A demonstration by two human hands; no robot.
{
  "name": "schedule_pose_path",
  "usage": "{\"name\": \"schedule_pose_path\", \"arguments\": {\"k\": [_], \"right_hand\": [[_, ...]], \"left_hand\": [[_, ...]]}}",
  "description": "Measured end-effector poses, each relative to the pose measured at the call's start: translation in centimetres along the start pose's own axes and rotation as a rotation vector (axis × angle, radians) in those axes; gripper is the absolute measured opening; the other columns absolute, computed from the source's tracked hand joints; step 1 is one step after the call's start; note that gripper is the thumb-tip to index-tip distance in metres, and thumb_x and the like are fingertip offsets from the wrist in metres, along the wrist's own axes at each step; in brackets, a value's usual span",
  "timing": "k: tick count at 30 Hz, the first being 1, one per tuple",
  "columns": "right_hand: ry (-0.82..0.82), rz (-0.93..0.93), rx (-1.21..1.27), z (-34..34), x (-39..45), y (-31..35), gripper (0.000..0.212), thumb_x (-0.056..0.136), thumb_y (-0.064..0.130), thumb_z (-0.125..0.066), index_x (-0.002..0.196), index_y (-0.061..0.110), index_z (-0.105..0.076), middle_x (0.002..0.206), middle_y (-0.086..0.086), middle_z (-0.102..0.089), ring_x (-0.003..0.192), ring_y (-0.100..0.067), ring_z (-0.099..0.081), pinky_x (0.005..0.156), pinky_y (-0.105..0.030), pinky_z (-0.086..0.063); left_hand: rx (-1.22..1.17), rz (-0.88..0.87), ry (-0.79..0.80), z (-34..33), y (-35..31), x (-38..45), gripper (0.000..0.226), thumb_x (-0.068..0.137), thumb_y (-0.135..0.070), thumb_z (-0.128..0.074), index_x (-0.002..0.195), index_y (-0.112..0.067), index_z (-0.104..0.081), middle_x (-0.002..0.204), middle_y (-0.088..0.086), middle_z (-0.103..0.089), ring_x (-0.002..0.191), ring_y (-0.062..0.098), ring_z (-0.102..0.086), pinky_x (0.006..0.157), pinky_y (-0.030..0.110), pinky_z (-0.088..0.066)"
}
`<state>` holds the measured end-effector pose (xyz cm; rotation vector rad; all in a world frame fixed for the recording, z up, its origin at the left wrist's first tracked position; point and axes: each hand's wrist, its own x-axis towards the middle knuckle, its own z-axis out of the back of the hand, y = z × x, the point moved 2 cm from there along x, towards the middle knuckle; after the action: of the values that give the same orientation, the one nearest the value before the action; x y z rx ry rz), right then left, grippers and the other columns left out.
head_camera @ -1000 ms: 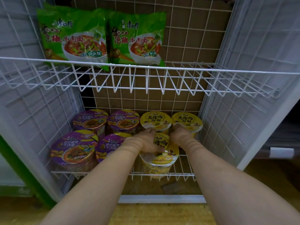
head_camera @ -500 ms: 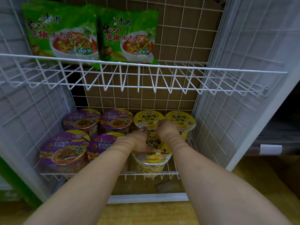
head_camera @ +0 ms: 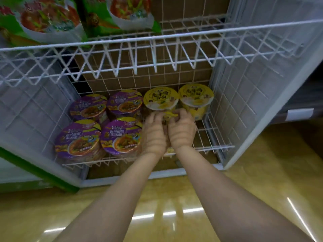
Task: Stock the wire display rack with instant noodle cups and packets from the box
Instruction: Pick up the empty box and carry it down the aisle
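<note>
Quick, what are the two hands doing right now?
Left hand: fingers curled round the front yellow noodle cup, gripping it.
Right hand: gripping the same cup from its other side.

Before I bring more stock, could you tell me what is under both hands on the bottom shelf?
A yellow noodle cup sits under the left hand and right hand. Only slivers show; its lid and sides are covered.

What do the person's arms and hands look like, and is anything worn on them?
Both forearms are bare to the frame's lower edge: no sleeve shows. The left hand and right hand wear no gloves. No watch, bracelet or ring is visible, though the picture is too blurred to rule out a thin ring.
</note>
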<state>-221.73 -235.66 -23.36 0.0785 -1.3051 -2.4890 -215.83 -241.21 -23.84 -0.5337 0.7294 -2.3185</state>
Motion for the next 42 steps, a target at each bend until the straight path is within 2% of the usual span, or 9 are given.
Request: {"name": "schedule_pose_path", "arguments": {"k": [2, 6, 10, 16, 21, 24, 26, 33, 42], "right_hand": [[0.037, -0.104, 0.076, 1.8, -1.3, -1.1, 0.026, 0.087, 0.012, -0.051, 0.111, 0.014, -0.062, 0.111, -0.011, -0.061, 0.105, -0.026, -0.056, 0.088, -0.029, -0.041], [0.149, -0.211, 0.049, 7.5, -3.9, -3.3, 0.025, 0.087, 0.011, -0.053, 0.110, 0.011, -0.063, 0.109, -0.012, -0.065, 0.105, -0.028, -0.058, 0.083, -0.030, -0.043], [0.202, -0.319, 0.013, 15.2, -5.5, -4.4, 0.022, 0.089, 0.014, -0.055, 0.109, 0.010, -0.064, 0.109, -0.012, -0.066, 0.105, -0.027, -0.059, 0.087, -0.032, -0.047], [0.200, -0.448, -0.056, 27.8, -4.9, -6.6, 0.026, 0.090, 0.020, -0.057, 0.114, 0.009, -0.060, 0.115, -0.013, -0.062, 0.109, -0.028, -0.057, 0.093, -0.034, -0.045], [0.122, -0.622, -0.076, 38.3, -4.0, -11.0, 0.014, 0.092, 0.017, -0.053, 0.102, 0.008, -0.051, 0.114, -0.014, -0.059, 0.108, -0.029, -0.055, 0.084, -0.030, -0.041], [0.047, -0.723, -0.059, 44.5, -3.5, -13.8, 0.013, 0.092, 0.018, -0.053, 0.099, 0.010, -0.047, 0.108, -0.011, -0.059, 0.104, -0.029, -0.057, 0.078, -0.030, -0.040], [0.012, -0.766, -0.050, 48.5, -3.1, -15.6, 0.013, 0.092, 0.020, -0.054, 0.094, 0.013, -0.044, 0.102, -0.009, -0.059, 0.103, -0.028, -0.057, 0.075, -0.027, -0.038], [-0.037, -0.802, -0.096, 60.8, -0.8, -20.3, 0.017, 0.093, 0.022, -0.053, 0.105, 0.010, -0.055, 0.113, -0.012, -0.061, 0.109, -0.030, -0.055, 0.088, -0.032, -0.041], [-0.046, -0.802, -0.084, 66.9, 5.5, -27.4, 0.007, 0.094, 0.022, -0.051, 0.094, 0.015, -0.048, 0.107, -0.011, -0.060, 0.098, -0.024, -0.055, 0.085, -0.034, -0.044]], "left_hand": [[-0.010, 0.061, 0.032, -0.2, -0.9, -2.3, 0.044, 0.083, -0.006, -0.056, 0.126, -0.012, -0.052, 0.136, 0.010, -0.043, 0.129, 0.025, -0.036, 0.104, 0.026, -0.028], [0.058, 0.100, 0.350, -1.4, -3.8, -6.0, 0.045, 0.083, -0.007, -0.060, 0.127, -0.006, -0.049, 0.133, 0.017, -0.042, 0.121, 0.033, -0.045, 0.097, 0.032, -0.037], [0.087, 0.221, 0.426, -2.0, -8.9, -7.7, 0.039, 0.083, -0.010, -0.060, 0.121, -0.007, -0.052, 0.129, 0.017, -0.045, 0.114, 0.032, -0.050, 0.095, 0.030, -0.038], [0.103, 0.247, 0.791, -5.6, -20.8, -9.6, 0.050, 0.086, -0.031, -0.062, 0.126, -0.006, -0.046, 0.129, 0.017, -0.049, 0.117, 0.031, -0.050, 0.080, 0.026, -0.037], [0.055, 0.179, 0.968, -9.8, -32.2, -12.1, 0.057, 0.092, -0.034, -0.054, 0.139, -0.007, -0.035, 0.140, 0.014, -0.042, 0.125, 0.028, -0.045, 0.093, 0.025, -0.037], [0.064, 0.153, 1.033, -12.5, -38.5, -13.3, 0.056, 0.092, -0.037, -0.053, 0.137, -0.010, -0.036, 0.134, 0.014, -0.048, 0.118, 0.029, -0.052, 0.087, 0.025, -0.039], [0.042, 0.156, 1.063, -14.5, -42.6, -14.0, 0.058, 0.090, -0.037, -0.055, 0.137, -0.009, -0.036, 0.131, 0.018, -0.052, 0.117, 0.032, -0.054, 0.094, 0.032, -0.044], [-0.063, 0.178, 1.153, -20.3, -54.9, -16.1, 0.059, 0.088, -0.034, -0.059, 0.135, -0.008, -0.035, 0.131, 0.016, -0.050, 0.118, 0.031, -0.053, 0.098, 0.043, -0.047], [-0.018, 0.269, 1.168, -28.8, -60.4, -14.2, 0.056, 0.090, -0.030, -0.054, 0.137, -0.005, -0.037, 0.132, 0.015, -0.051, 0.115, 0.030, -0.055, 0.096, 0.041, -0.048]]}}
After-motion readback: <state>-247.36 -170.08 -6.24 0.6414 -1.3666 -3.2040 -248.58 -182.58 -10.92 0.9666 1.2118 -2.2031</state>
